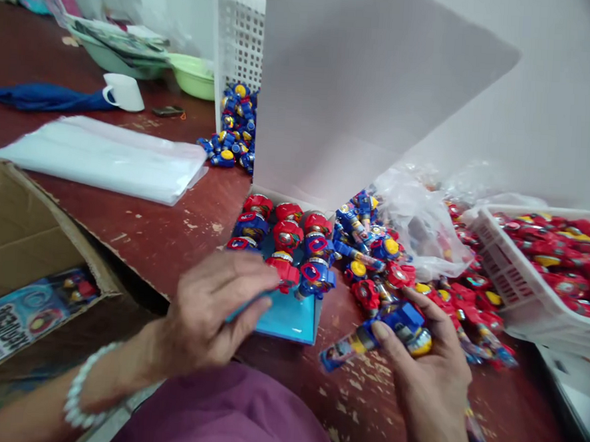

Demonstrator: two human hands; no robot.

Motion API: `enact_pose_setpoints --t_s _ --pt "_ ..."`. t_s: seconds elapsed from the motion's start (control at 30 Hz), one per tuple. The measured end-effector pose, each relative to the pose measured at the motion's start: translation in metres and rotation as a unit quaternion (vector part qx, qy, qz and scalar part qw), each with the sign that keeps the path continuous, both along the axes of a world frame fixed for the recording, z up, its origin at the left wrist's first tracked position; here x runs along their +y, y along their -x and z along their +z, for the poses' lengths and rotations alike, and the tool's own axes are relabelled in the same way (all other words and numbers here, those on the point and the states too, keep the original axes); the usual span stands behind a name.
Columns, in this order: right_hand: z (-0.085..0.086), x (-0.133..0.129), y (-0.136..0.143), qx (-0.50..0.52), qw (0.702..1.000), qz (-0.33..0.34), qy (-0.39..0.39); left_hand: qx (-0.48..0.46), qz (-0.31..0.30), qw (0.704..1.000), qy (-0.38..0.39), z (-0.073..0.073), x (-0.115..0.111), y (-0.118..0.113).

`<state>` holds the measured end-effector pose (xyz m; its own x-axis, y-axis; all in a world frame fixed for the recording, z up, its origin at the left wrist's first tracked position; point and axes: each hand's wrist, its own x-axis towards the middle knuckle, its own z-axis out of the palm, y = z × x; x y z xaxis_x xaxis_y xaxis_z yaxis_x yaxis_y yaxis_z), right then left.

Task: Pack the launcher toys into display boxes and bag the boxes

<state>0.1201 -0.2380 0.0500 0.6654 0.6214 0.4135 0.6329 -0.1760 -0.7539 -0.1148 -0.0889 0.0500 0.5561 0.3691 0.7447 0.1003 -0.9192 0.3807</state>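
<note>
A blue display box [289,319] with a raised white lid stands before me, with red and blue toys [287,236] standing in three rows inside. At its near left corner is my left hand [224,303], fingers pinched together over the box edge; a thin blue strip shows between them, too blurred to name. My right hand [426,369] grips a blue toy [401,321] with a clear, printed tube pointing left, right of the box. Loose red and blue toys [368,252] lie in a pile just beyond that hand.
White baskets of toys stand at the back [239,37] and right [521,288]. Plastic sheets [104,156], a white mug [125,92], a blue umbrella [47,98] and green basins [194,76] are at left. An open cardboard box [19,224] is at near left.
</note>
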Motion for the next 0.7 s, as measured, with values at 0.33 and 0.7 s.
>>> enact_pose_setpoints --t_s 0.33,0.7 --pt "0.009 0.026 0.060 0.256 0.888 0.381 -0.018 -0.044 -0.209 0.609 0.764 -0.044 -0.048 0.002" --pt "0.015 0.039 0.073 0.370 0.809 0.446 0.101 -0.137 -0.183 0.597 0.769 -0.070 -0.048 0.019"
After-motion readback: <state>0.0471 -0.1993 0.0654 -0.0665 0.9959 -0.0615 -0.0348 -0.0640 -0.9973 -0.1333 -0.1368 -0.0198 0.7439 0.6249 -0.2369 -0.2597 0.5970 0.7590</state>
